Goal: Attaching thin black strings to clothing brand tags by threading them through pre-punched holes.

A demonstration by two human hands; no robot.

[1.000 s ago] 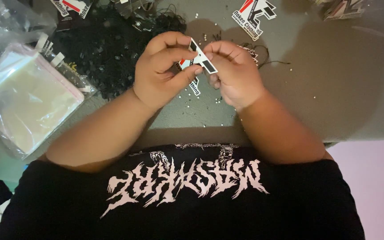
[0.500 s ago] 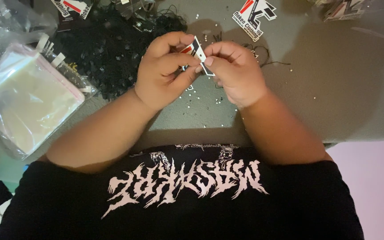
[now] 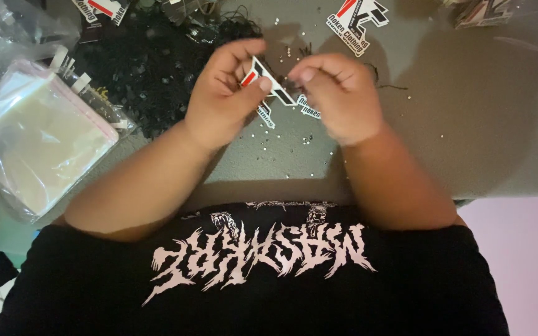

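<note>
Left hand (image 3: 222, 102) pinches a die-cut tag (image 3: 268, 79), black, white and red, between thumb and fingers at upper centre of frame, lifted just off the grey table (image 3: 481, 137) so both hands can get at it. Right hand (image 3: 337, 93) is closed at the tag's right end, fingertips bunched; probably on a thin black string, too fine to confirm. More tags lie under the hands and at top centre (image 3: 356, 17). Black cord pile (image 3: 151, 59) sits upper left, touching the left hand's side. Clear bag stack (image 3: 38, 137) at left edge. Small silver beads (image 3: 306, 138) scattered below the hands. Nothing blocks the grip.
</note>
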